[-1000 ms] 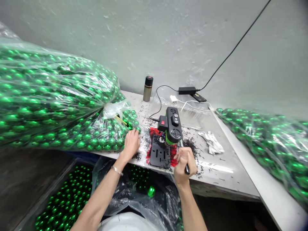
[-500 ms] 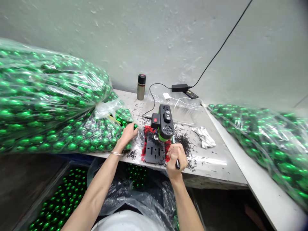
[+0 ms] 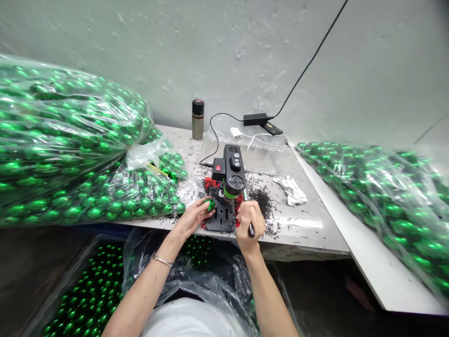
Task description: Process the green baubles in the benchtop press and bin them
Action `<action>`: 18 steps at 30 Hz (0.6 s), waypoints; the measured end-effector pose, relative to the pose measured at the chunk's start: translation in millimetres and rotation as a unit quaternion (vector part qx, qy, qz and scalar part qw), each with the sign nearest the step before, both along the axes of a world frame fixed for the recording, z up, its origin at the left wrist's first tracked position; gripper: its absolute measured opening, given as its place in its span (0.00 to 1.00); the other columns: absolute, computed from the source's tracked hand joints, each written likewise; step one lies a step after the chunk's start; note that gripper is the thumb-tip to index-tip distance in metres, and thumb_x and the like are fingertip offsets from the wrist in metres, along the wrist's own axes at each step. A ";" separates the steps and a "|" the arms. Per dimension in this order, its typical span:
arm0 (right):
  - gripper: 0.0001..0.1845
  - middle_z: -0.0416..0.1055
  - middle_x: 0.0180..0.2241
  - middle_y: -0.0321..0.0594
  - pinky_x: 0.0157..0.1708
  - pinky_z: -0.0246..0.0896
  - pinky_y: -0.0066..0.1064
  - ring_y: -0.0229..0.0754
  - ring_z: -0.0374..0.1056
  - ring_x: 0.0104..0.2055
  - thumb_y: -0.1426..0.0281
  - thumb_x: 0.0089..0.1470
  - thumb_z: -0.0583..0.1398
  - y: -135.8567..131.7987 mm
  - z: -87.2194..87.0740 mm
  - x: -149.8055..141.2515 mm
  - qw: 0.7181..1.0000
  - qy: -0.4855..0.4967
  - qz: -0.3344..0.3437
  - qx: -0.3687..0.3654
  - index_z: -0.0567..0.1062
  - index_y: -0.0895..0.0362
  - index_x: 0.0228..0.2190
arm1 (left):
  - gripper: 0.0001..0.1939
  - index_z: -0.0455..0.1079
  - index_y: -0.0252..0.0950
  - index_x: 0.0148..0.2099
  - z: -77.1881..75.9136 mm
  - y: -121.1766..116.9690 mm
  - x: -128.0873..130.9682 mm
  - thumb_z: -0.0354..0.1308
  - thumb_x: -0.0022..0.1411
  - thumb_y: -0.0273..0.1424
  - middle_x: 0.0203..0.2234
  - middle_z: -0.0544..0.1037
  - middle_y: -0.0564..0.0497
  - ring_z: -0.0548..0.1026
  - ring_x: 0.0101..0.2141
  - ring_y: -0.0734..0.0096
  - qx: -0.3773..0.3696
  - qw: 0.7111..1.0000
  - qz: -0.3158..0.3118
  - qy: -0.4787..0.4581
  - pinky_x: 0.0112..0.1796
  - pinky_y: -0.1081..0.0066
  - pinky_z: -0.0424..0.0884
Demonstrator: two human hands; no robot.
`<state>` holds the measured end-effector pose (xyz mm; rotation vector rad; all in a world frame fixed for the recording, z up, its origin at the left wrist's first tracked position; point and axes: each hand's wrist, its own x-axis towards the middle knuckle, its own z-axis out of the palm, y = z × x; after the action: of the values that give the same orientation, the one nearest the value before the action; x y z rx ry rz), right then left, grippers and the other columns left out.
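Observation:
A shiny green ball (image 3: 210, 204) is pinched in the fingers of my left hand (image 3: 195, 216), over the left edge of the black slotted base plate (image 3: 221, 222). Above the plate stands a small black drill press (image 3: 234, 171) with a green ring and a red switch. My right hand (image 3: 251, 223) is wrapped round a lever handle with a black end (image 3: 251, 230), on the right side of the press. A red mat (image 3: 211, 183) shows beneath the plate. Whether the drill bit touches anything is hidden.
Large clear bags of green balls lie at the left (image 3: 70, 154) and right (image 3: 379, 210). Black shavings (image 3: 261, 206) cover the table near the press. Behind are a flask (image 3: 198, 120), a power adapter (image 3: 255, 119) and a white glove (image 3: 290, 190). A crate of green balls (image 3: 87, 285) stands below.
My left hand has moved right from the open bag to the press plate, now with a green ball in its fingers. My right hand stays on the lever; the view has shifted slightly.

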<state>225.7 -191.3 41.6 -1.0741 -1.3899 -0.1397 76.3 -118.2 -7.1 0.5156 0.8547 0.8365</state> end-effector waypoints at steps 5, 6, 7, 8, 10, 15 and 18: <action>0.16 0.61 0.24 0.34 0.27 0.57 0.30 0.36 0.61 0.27 0.77 0.63 0.50 -0.1 0.9 0.2 1.000 -0.007 -0.001 0.008 0.62 0.54 0.23 | 0.13 0.73 0.31 0.44 -2.8 0.4 4.8 0.68 0.56 0.27 0.30 0.82 0.47 0.81 0.29 0.71 0.003 0.999 0.002 0.044 0.32 0.75 0.76; 0.16 0.61 0.24 0.34 0.27 0.57 0.30 0.36 0.61 0.27 0.77 0.63 0.50 -0.2 2.1 0.2 1.000 -0.007 -0.001 0.005 0.62 0.54 0.23 | 0.15 0.73 0.31 0.46 -3.4 0.7 4.6 0.68 0.57 0.29 0.29 0.82 0.48 0.79 0.25 0.74 0.010 0.998 0.004 0.066 0.27 0.78 0.73; 0.16 0.62 0.24 0.34 0.27 0.57 0.30 0.36 0.61 0.27 0.77 0.63 0.50 -0.3 3.9 0.4 1.000 -0.005 -0.001 0.000 0.62 0.54 0.23 | 0.17 0.73 0.32 0.48 -4.0 0.9 4.4 0.68 0.58 0.30 0.28 0.82 0.49 0.76 0.22 0.78 0.018 0.996 0.004 0.085 0.23 0.80 0.69; 0.16 0.62 0.24 0.35 0.27 0.57 0.30 0.36 0.61 0.27 0.76 0.63 0.49 -0.4 6.5 0.7 1.000 -0.003 0.001 -0.005 0.62 0.54 0.23 | 0.18 0.73 0.33 0.50 -4.6 1.0 4.2 0.68 0.58 0.31 0.28 0.81 0.50 0.73 0.20 0.80 0.025 0.995 0.004 0.097 0.20 0.82 0.66; 0.17 0.62 0.24 0.35 0.28 0.57 0.31 0.36 0.61 0.27 0.76 0.63 0.50 -0.2 13.9 1.5 1.000 0.004 0.009 -0.013 0.62 0.54 0.22 | 0.19 0.73 0.33 0.50 -5.8 1.2 4.6 0.69 0.57 0.29 0.28 0.80 0.51 0.74 0.20 0.81 0.029 0.995 0.001 0.094 0.21 0.82 0.67; 0.18 0.60 0.23 0.34 0.28 0.55 0.31 0.36 0.59 0.27 0.76 0.63 0.51 1.8 34.2 3.6 0.999 0.008 0.022 -0.027 0.60 0.54 0.21 | 0.19 0.73 0.35 0.52 -9.8 2.1 8.9 0.67 0.57 0.28 0.33 0.81 0.49 0.80 0.32 0.72 0.029 0.998 0.011 0.047 0.39 0.71 0.78; 0.19 0.59 0.23 0.33 0.28 0.54 0.32 0.36 0.59 0.27 0.75 0.64 0.51 2.6 39.1 3.6 0.999 0.009 0.019 -0.030 0.59 0.54 0.21 | 0.17 0.74 0.35 0.50 -14.6 1.6 14.1 0.67 0.58 0.29 0.36 0.80 0.49 0.80 0.37 0.71 0.069 0.995 0.026 0.067 0.45 0.68 0.77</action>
<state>229.3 -188.7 80.7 -1.0952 -1.4052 -0.0619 90.4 -116.6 -21.8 0.6795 0.9398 0.9218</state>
